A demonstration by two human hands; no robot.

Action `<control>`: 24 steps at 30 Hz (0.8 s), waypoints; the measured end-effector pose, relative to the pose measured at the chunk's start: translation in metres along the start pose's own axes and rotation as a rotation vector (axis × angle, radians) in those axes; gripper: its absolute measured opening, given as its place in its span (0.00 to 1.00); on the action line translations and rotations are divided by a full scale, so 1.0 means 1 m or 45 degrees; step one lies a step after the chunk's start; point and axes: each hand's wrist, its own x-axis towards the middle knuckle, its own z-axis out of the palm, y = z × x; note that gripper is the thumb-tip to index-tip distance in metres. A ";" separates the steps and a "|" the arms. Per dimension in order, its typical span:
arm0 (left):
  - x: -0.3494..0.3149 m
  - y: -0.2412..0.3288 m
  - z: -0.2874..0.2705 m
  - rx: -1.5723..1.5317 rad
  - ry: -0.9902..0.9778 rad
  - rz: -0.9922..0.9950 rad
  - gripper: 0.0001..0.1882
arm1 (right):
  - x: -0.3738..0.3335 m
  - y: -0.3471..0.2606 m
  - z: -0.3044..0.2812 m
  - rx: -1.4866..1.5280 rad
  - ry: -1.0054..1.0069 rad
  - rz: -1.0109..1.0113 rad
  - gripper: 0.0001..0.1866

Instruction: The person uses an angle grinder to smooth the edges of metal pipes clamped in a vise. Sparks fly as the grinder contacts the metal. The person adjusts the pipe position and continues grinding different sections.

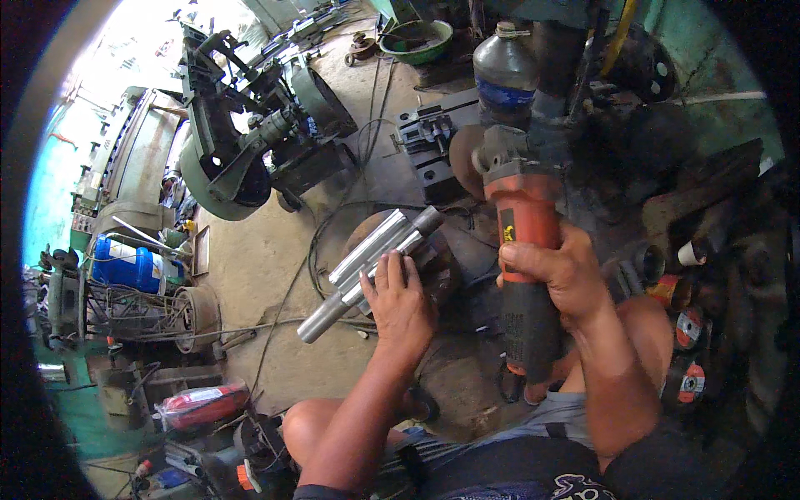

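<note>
My right hand (554, 267) is wrapped round the body of an orange and black angle grinder (527, 200), held upright with its disc (468, 160) at the upper left. My left hand (398, 304) lies on a shiny steel shaft (321, 318) with lengthwise grooves, its fingers stretched out over the ridged middle part. The shaft slants from lower left to upper right on a round, dark, rusty support (446, 275). Between the disc and the shaft there is a gap. The support's underside is hidden by my hand and the shaft.
A dark vise-like fixture (433, 137) stands beyond the shaft, beside a large plastic jug (506, 71). Heavy machinery (250, 125) rises at the far left. Cables (312, 258) run across the floor. A red plastic-wrapped bundle (200, 406) lies at the left; grinding discs (690, 381) are at the right.
</note>
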 end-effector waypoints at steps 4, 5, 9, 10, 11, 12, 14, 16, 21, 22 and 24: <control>0.000 -0.042 -0.025 -0.091 0.063 0.165 0.39 | 0.001 0.002 0.002 0.011 0.075 -0.013 0.26; 0.008 -0.055 -0.029 -0.127 0.118 0.090 0.41 | 0.001 0.002 0.002 0.016 0.071 -0.016 0.27; 0.040 -0.107 -0.041 -0.461 -0.292 -0.210 0.48 | 0.000 0.002 0.007 -0.004 0.128 0.031 0.29; 0.043 -0.112 -0.040 -0.459 -0.310 -0.181 0.47 | 0.001 0.002 0.009 -0.011 0.100 0.023 0.29; 0.045 -0.115 -0.037 -0.443 -0.349 -0.177 0.47 | 0.001 0.002 0.010 -0.026 0.093 0.023 0.29; 0.048 -0.116 -0.032 -0.440 -0.403 -0.170 0.46 | 0.002 0.002 0.011 -0.055 0.111 0.034 0.30; 0.052 -0.113 -0.024 -0.351 -0.337 -0.156 0.38 | 0.004 0.003 0.012 -0.043 0.093 0.013 0.29; 0.055 -0.115 -0.022 -0.273 -0.360 -0.116 0.33 | 0.007 0.006 0.017 -0.036 0.082 0.026 0.29; 0.057 -0.118 -0.020 -0.189 -0.272 -0.012 0.30 | 0.009 0.012 0.027 -0.037 0.078 -0.008 0.25; 0.058 -0.119 -0.020 -0.197 -0.269 0.006 0.30 | 0.008 0.012 0.027 -0.039 0.065 0.000 0.25; 0.059 -0.122 -0.021 -0.227 -0.287 0.006 0.32 | 0.003 0.012 0.027 -0.049 0.068 0.039 0.23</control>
